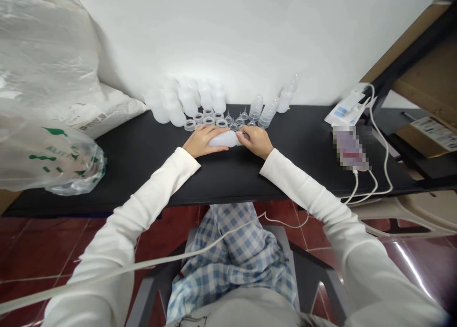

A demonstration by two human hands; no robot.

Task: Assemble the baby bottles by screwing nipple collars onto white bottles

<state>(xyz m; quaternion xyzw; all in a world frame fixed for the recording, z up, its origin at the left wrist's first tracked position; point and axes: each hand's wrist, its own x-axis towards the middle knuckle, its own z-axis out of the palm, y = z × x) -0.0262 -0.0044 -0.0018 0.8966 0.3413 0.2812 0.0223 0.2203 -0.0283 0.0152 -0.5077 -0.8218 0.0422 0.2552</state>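
Pale shirtfront (232,312) and checked trousers (232,251) filled the foreground as the left hand (202,140) gripped a white bottle (224,139) sideways over a black table (217,179), the right hand (259,141) pinching its end; behind lay clear rings (222,123) and, farther, other bottles (206,94).

Between the fingers of the left hand (200,141) and the right hand (257,141), the bottle (224,139) is milky white. Just beyond the left fingers, the standing bottles (187,98) share that white (almost melting into the pale grey-white wall (250,32)). Clear, colourless covers (268,113) stand beyond the right fingers. Beneath them all, the table (143,174) is plain black. Far left of the fingers, a see-through bag (57,151) carries green print. Well to their right, the pixelated phone (350,148) seems mauve with a reddish patch. Nearer the body than the fingers, the trousers (228,251) are blue-and-white checked.
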